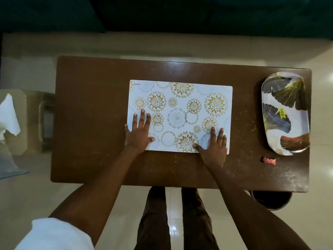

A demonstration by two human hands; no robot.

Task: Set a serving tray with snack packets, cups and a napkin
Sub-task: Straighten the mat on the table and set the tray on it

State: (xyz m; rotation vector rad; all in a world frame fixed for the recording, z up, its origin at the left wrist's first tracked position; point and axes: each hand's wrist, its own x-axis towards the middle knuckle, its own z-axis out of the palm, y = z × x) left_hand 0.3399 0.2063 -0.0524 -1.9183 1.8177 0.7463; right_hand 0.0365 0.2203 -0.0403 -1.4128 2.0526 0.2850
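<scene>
Nearest the camera are the person's legs (173, 219) and two forearms reaching out over the brown worktop (93, 98). On it, in the middle, lies a patterned mat (180, 105); the tray (286, 112) sits at the worktop's right end, well apart from the mat, with nothing on it but a yellow sticker (282, 113). Just beside the tray's near end lies a small red packet (269, 160). The left hand (138, 132) and right hand (214, 143) lie flat, fingers spread, pressing the mat's near corners and gripping nothing. This looks like the opening step, squaring the mat. Next, probably, the tray must come onto the mat. No cups are in view; white paper (9, 114) off to the left may be the napkin.
</scene>
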